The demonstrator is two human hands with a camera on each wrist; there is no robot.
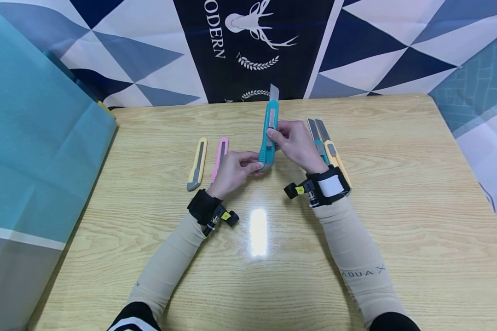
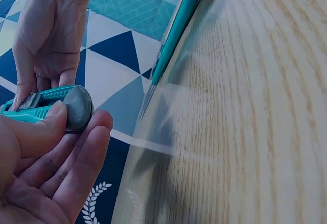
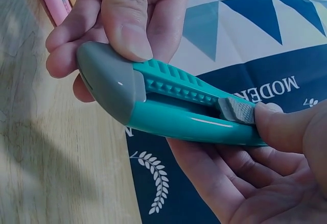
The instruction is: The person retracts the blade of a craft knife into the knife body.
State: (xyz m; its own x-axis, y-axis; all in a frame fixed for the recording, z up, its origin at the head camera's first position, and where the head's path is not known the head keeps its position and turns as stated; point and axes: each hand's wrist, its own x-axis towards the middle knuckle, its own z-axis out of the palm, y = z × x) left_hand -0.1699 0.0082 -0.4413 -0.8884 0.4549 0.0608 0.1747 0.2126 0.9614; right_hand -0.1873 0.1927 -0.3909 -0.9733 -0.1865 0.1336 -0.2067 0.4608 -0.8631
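Observation:
Both hands hold a teal box cutter [image 1: 268, 135] above the table, its blade [image 1: 274, 92] out and pointing away from me. My left hand [image 1: 237, 169] pinches the rear end, with the thumb beside the grey end cap [image 3: 106, 78]. Further up the body, my right hand [image 1: 294, 141] grips it. In the right wrist view the right thumb [image 3: 283, 127] lies by the grey slider [image 3: 236, 110]. The left wrist view shows the end cap close up, between left thumb and fingers.
Left of the hands lie a yellow box cutter [image 1: 197, 164] and a pink box cutter [image 1: 220, 156], partly behind the left hand. By the right wrist lie another teal box cutter [image 1: 320, 149] and a yellow one [image 1: 334, 158], both with blades out. A patterned cloth [image 1: 149, 46] hangs behind the wooden table [image 1: 397, 207].

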